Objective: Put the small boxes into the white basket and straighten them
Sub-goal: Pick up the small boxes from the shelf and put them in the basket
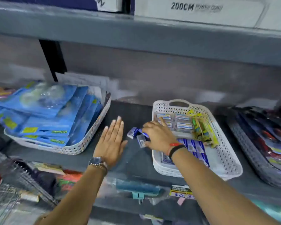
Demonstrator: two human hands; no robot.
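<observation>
The white basket (224, 143) with perforated walls stands on the dark shelf, right of centre. Several small blue and white boxes lie in rows inside it (196, 146), beside a yellow-green packet (201, 127). Two or three small blue boxes (133, 132) lie loose on the shelf just left of the basket. My right hand (157, 135) rests over the basket's left rim, fingers curled around one of these loose boxes (141, 141). My left hand (112, 142) hovers flat and open over the shelf, left of the loose boxes, holding nothing.
Another white basket (91, 137) full of blue packets sits at the left. A dark tray (250, 151) of goods sits at the right. A grey shelf board (136, 36) hangs close above. Lower shelf goods and a price tag (180, 191) show below the front edge.
</observation>
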